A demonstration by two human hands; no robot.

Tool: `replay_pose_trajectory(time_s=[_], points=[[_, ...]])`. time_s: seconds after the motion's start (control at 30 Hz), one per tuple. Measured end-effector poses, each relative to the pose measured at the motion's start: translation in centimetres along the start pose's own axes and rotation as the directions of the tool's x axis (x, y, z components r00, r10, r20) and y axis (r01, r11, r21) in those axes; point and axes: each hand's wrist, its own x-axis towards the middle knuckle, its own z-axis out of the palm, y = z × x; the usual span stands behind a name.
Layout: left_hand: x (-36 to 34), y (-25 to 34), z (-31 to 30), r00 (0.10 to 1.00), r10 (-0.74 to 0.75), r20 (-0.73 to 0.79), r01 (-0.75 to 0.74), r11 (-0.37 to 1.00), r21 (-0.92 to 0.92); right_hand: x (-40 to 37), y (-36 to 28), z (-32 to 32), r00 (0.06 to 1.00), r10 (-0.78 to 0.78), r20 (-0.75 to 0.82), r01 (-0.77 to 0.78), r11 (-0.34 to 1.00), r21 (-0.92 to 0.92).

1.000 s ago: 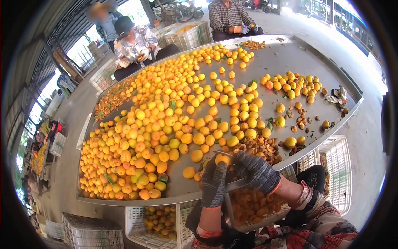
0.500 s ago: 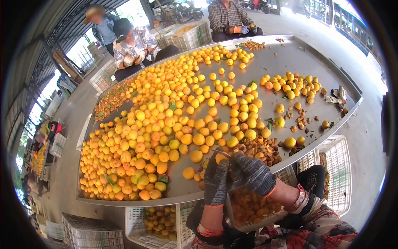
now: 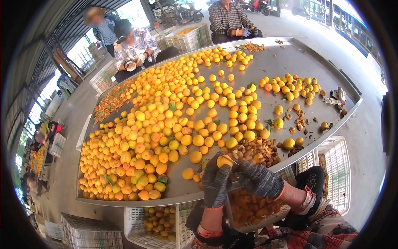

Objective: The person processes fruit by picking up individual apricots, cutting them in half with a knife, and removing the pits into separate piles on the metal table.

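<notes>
My left hand (image 3: 215, 184), in a dark grey knit glove, is closed around a yellow-orange apricot (image 3: 224, 161) at the near edge of the metal table. Close beside it, my gloved right hand (image 3: 261, 180) is closed on a thin knife (image 3: 235, 162); only a sliver of its blade shows by the fruit, and the handle is hidden in the fingers. Many loose apricots (image 3: 145, 141) are heaped to the left and beyond my hands. Just past my right hand lies a pile of brown apricot pits (image 3: 267, 154).
The metal table (image 3: 298, 58) has a raised rim. Below its near edge stand a white crate of apricots (image 3: 134, 224), a crate with orange fruit pieces (image 3: 253, 207) and another white crate (image 3: 338, 166). A crumpled cloth (image 3: 338, 97) lies at right. Co-workers (image 3: 134, 45) sit across the table.
The apricot in my left hand now shows a round, bright face upward. The knife blade has shifted from across the fruit's top to its right side, and my right hand has moved slightly right.
</notes>
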Motion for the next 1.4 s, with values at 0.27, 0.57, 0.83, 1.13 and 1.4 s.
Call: replay_pose_trajectory(time_s=[0.27,0.57,0.83,1.13,1.4], points=[[-0.3,0.6,0.8,1.000,0.013,0.026,-0.017,0.986,0.164,0.3,-1.3,1.2,0.984,0.162,-0.074,-0.157,0.985,0.065],[-0.4,2.0,0.8,0.990,0.002,0.143,-0.052,0.937,0.346,0.0,0.9,-1.0,0.993,-0.076,0.094,0.081,0.995,-0.054],[-0.5,-1.0,0.8,0.992,-0.074,-0.101,0.093,0.976,0.197,0.0,-1.2,2.3,0.959,0.277,-0.058,-0.263,0.949,0.171],[0.3,1.1,0.0,0.995,-0.077,0.068,0.059,0.970,0.235,0.7,0.0,-0.7,0.999,-0.027,0.018,0.027,0.999,0.038],[-0.3,-2.6,-0.5,0.980,-0.168,-0.109,0.170,0.986,0.001,0.1,-1.4,1.6,0.971,0.236,-0.047,-0.240,0.963,-0.124]])
